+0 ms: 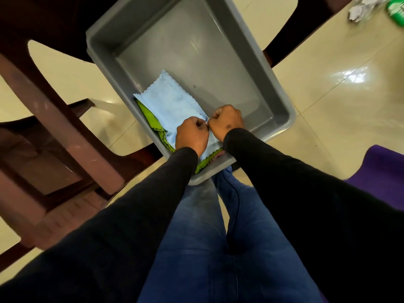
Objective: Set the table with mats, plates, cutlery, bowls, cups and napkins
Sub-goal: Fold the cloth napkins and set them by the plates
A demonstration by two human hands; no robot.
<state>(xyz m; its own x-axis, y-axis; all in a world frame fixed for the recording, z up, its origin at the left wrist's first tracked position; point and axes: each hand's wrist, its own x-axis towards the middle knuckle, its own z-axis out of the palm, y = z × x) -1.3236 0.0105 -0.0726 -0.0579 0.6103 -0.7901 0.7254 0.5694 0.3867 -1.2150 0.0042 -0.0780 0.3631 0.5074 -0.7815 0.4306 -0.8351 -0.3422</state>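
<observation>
A grey plastic tub [218, 36] stands on the floor in front of my legs. In its near left corner lies a folded light blue napkin [172, 101] on top of a green cloth [148, 119]; a bit of pink cloth shows at the near rim. My left hand [191, 134] and my right hand [227, 121] are side by side over the blue napkin's right edge, and both pinch that edge with curled fingers. The fingertips are hidden behind the knuckles.
A brown plastic chair [54, 119] stands to the left, close to the tub. Dark furniture sits behind the tub. A purple mat [380, 171] lies on the floor at the right. Crumpled paper [356, 12] and a green object [395, 7] lie far right.
</observation>
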